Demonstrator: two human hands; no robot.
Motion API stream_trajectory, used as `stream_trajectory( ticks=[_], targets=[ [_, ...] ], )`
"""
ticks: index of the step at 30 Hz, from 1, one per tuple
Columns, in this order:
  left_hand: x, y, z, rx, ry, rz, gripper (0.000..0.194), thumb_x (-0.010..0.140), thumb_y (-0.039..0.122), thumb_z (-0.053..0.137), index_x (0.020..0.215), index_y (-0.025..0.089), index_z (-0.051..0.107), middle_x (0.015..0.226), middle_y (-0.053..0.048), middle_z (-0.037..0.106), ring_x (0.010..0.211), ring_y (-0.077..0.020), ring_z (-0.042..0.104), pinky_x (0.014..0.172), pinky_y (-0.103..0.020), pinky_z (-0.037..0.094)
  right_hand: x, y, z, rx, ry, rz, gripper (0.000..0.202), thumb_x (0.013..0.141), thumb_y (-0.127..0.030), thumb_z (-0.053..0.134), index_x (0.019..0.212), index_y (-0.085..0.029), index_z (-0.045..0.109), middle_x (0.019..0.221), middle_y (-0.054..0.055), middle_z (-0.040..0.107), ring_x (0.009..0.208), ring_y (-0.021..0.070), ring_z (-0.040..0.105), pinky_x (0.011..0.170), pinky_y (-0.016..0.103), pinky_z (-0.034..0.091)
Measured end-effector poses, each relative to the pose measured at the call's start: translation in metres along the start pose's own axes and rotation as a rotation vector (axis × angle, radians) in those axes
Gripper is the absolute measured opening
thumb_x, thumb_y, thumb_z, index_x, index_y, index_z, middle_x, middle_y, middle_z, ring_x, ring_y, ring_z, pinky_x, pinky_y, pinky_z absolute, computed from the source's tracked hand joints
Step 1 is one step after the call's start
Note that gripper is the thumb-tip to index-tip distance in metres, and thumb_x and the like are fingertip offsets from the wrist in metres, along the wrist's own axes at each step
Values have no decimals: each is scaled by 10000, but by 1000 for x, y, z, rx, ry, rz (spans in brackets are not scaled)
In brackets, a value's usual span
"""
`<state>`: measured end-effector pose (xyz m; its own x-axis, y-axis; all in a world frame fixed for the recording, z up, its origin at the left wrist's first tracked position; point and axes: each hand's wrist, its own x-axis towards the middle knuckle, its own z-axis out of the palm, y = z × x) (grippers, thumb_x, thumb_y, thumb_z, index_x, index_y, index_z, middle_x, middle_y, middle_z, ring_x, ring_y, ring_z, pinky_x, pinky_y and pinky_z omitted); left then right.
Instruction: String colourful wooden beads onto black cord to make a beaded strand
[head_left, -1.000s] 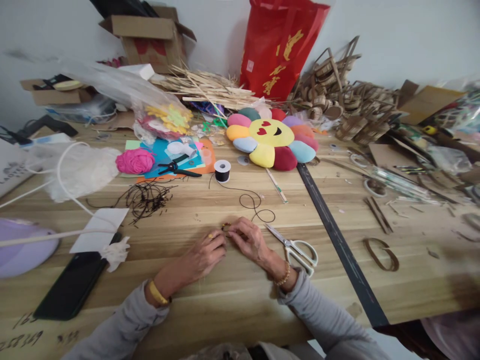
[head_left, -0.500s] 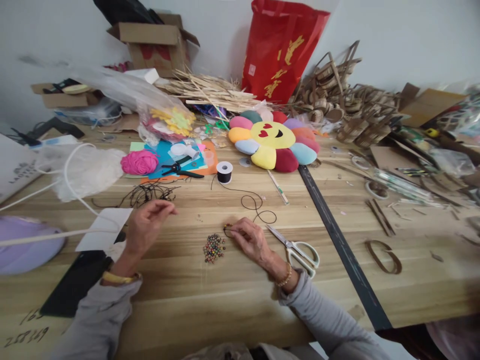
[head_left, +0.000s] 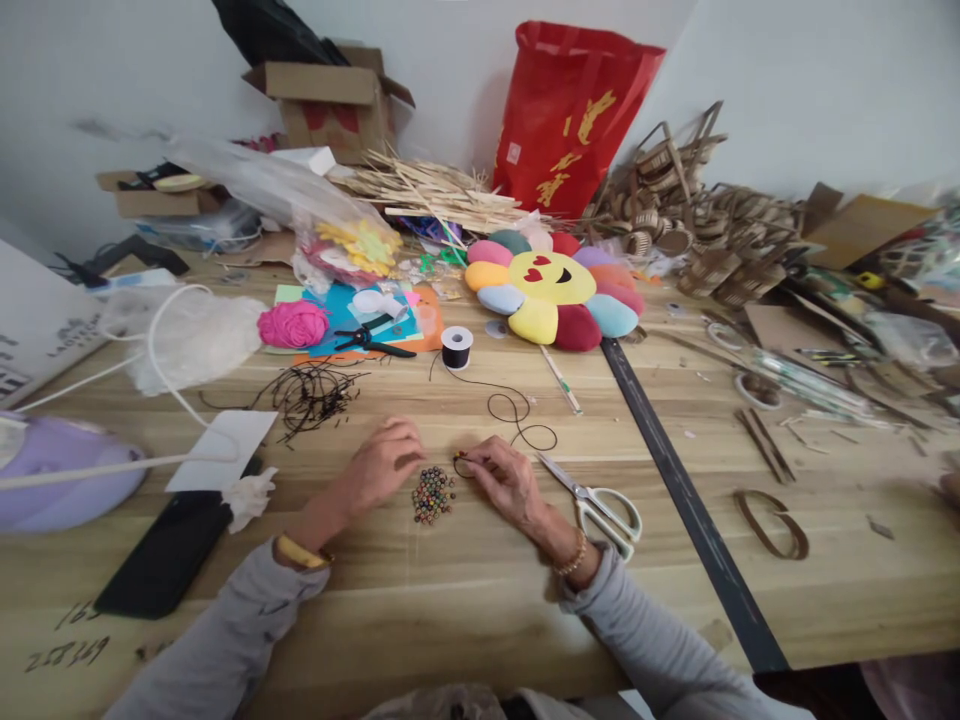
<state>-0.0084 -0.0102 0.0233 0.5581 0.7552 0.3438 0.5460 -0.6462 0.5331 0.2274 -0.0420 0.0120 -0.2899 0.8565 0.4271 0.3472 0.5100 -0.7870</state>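
Observation:
My right hand [head_left: 510,480] is closed in a pinch on a thin black cord [head_left: 463,468], with a few small coloured beads at its loop. A small pile of patterned round beads [head_left: 433,496] lies on the wooden table just left of that hand. My left hand [head_left: 384,465] hovers at the pile's upper left, fingers stretched to the right and apart from the cord; nothing shows in them. Behind the hands stands a white spool of black cord [head_left: 457,347], its loose strand [head_left: 510,400] curling over the table toward my right hand.
Scissors [head_left: 600,505] lie beside my right wrist. A dark strip [head_left: 690,500] crosses the table. Further back are a flower cushion [head_left: 553,285], pliers [head_left: 371,343], pink yarn [head_left: 292,324] and a tangle of black cords [head_left: 315,395]. A black phone [head_left: 165,550] lies at left.
My left hand has moved right and slightly down, from beside the tangled cords to the bead pile. My right hand keeps its pinch near the same place. The view has shifted slightly.

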Motion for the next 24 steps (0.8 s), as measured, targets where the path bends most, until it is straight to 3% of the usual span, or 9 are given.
stream_trajectory(
  ticks=[4, 7, 16, 24],
  targets=[
    [12, 17, 12, 11, -218, 74, 178, 897, 190, 566, 759, 172, 678, 795, -42, 601, 879, -196, 543, 822, -335, 443, -1, 1, 1, 4, 22, -17, 99, 910, -244, 558, 855, -189, 619, 761, 33, 611, 691, 139, 573, 621, 255, 477],
    [18, 22, 12, 85, -304, 102, 206, 921, 203, 537, 768, 169, 671, 801, -35, 592, 893, -196, 544, 891, -363, 412, -1, 2, 1, 0, 27, -22, 108, 913, -243, 554, 839, -191, 613, 747, 30, 605, 674, 139, 563, 613, 259, 472],
    [24, 29, 6, 171, -387, 171, 264, 952, 171, 457, 742, 172, 618, 818, -34, 573, 920, -201, 517, 926, -357, 389, -1, 3, 2, -10, 23, -29, 120, 915, -263, 558, 836, -190, 614, 735, 24, 591, 663, 137, 547, 601, 257, 459],
    [25, 31, 11, 275, -430, 218, 254, 937, 89, 421, 771, 163, 598, 858, -54, 592, 901, -207, 519, 928, -366, 403, 0, 3, 1, -4, 16, -22, 119, 909, -269, 566, 837, -189, 616, 730, 18, 587, 657, 131, 543, 599, 250, 453]
  ],
)
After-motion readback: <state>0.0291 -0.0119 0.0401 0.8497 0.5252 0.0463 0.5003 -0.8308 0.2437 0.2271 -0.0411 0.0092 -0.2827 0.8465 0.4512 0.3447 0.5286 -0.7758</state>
